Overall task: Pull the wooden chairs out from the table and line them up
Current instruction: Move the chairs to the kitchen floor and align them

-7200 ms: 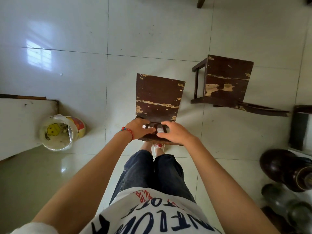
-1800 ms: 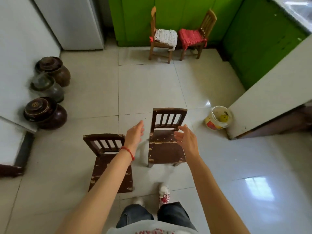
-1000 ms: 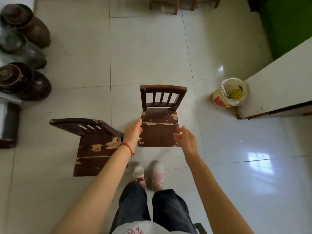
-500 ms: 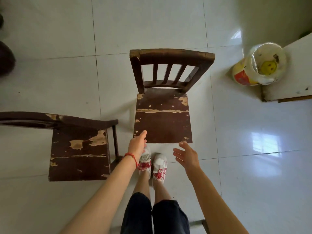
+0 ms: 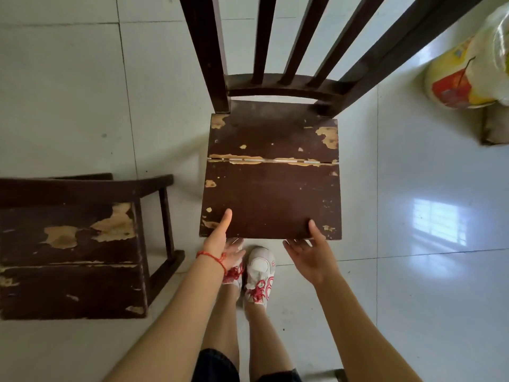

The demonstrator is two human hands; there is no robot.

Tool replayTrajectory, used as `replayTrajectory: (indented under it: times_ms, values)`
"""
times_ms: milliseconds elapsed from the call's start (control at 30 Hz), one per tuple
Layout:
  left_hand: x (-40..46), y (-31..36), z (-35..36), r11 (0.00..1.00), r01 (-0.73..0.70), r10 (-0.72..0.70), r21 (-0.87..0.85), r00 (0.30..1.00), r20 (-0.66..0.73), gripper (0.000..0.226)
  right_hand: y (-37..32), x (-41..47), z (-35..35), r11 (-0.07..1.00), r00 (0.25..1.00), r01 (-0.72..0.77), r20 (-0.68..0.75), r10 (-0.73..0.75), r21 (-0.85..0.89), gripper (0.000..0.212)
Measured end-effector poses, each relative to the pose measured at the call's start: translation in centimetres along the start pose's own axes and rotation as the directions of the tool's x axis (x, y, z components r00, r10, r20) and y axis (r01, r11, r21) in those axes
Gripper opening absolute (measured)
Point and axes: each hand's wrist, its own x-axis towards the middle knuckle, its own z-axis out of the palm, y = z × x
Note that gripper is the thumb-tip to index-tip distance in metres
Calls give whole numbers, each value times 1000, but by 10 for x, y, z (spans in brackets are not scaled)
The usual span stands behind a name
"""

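Note:
A dark wooden chair (image 5: 271, 186) with peeling paint stands right in front of me, its slatted back away from me. My left hand (image 5: 221, 245), with a red string on the wrist, has its thumb on top of the seat's front left corner and its fingers below the front edge. On the front right part of the seat lies the thumb of my right hand (image 5: 309, 253), whose fingers curl at the edge. A second worn wooden chair (image 5: 71, 246) stands to the left, close beside the first.
White glossy floor tiles lie all around. A white bucket with a yellow and red label (image 5: 468, 70) sits at the upper right next to a white panel's corner (image 5: 494, 128). My feet in white and red shoes (image 5: 260, 274) stand just before the seat.
I have bent down much closer to the centre chair. Both hands moved forward from open in the air to the seat's front edge, thumbs now on top.

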Motion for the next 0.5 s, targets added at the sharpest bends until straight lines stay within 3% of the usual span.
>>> replayTrajectory:
  times_ms: [67, 167, 500]
  values:
    - [11, -10, 0, 983, -44, 66, -179, 991, 116, 36, 5, 14, 0, 995, 995, 50, 79, -57, 81, 29]
    - [17, -17, 2, 948, -73, 140, -311, 970, 199, 11, 9, 27, -1, 981, 975, 88, 185, -120, 171, 26]
    - [12, -2, 24, 917, -149, 267, -369, 918, 292, 27, -9, 26, 18, 969, 893, 218, 379, -245, 112, 42]
